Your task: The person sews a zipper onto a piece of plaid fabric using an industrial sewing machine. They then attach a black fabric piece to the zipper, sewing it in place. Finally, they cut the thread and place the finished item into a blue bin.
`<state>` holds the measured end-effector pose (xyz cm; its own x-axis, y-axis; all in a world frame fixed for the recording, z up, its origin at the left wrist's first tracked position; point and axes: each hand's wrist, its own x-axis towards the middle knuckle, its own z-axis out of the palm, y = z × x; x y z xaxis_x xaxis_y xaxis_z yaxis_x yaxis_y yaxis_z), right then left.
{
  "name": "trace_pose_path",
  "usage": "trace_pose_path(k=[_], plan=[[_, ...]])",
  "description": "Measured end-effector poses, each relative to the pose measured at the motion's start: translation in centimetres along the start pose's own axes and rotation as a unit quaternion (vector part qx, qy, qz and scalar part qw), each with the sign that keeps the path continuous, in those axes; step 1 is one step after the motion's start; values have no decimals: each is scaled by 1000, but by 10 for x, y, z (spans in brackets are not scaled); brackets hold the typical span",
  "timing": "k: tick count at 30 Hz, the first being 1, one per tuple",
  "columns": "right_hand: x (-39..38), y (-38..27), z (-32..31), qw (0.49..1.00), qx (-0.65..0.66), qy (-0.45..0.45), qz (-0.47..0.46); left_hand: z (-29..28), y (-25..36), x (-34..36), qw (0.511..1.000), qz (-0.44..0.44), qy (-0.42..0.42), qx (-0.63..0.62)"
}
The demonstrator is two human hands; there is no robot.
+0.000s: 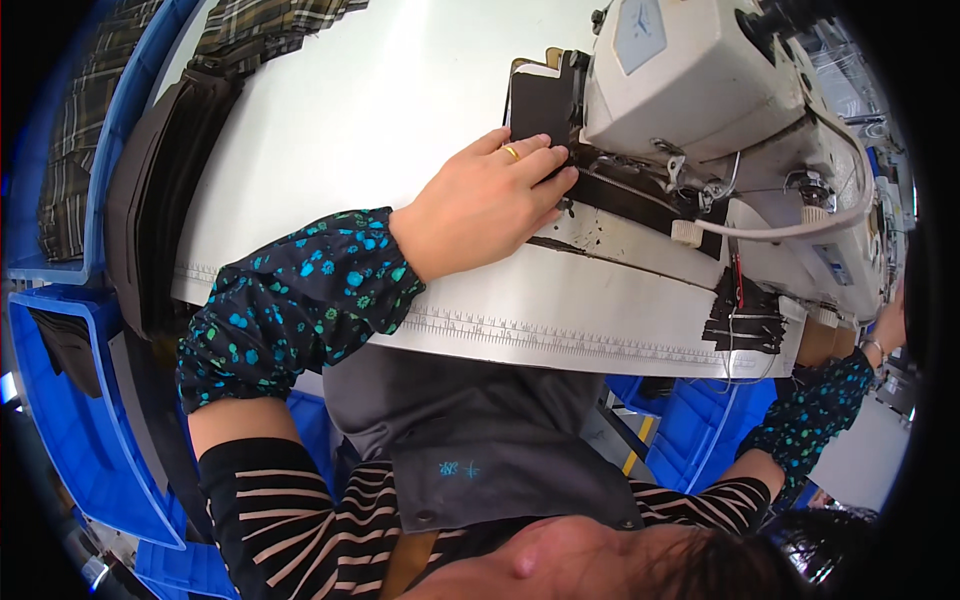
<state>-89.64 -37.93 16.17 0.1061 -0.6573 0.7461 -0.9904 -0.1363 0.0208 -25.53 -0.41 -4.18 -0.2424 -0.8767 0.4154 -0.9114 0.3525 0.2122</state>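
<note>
My left hand [500, 200], a gold ring on it, rests palm down with its fingers slightly apart on a dark piece [540, 105] beside the white industrial sewing machine [645, 70]. The piece has a tan edge showing behind it. My right hand [885, 325] is at the far right by the machine's side, mostly in shadow at the picture's rim; what its fingers touch is hidden. Short black strips [740, 320] with a red-handled tool lie near the table's front right.
The white worktable [350, 100] has a ruler along its front edge. Dark stacked pieces [160, 190] and plaid pieces [250, 30] lie on the left, beside blue bins [90, 440] holding more pieces. More blue bins [690, 440] are below right.
</note>
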Motion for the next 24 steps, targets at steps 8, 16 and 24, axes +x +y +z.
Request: trace_pose_path(k=[8, 16, 24], plan=[[-101, 10, 44, 894, 371, 21, 252, 0, -3, -5, 1000, -17, 10, 0], [-52, 50, -16, 978, 137, 5, 160, 4, -6, -10, 999, -7, 36, -12], [-62, 58, -3, 900, 345, 28, 265, 6, -4, -7, 999, -11, 31, 2]])
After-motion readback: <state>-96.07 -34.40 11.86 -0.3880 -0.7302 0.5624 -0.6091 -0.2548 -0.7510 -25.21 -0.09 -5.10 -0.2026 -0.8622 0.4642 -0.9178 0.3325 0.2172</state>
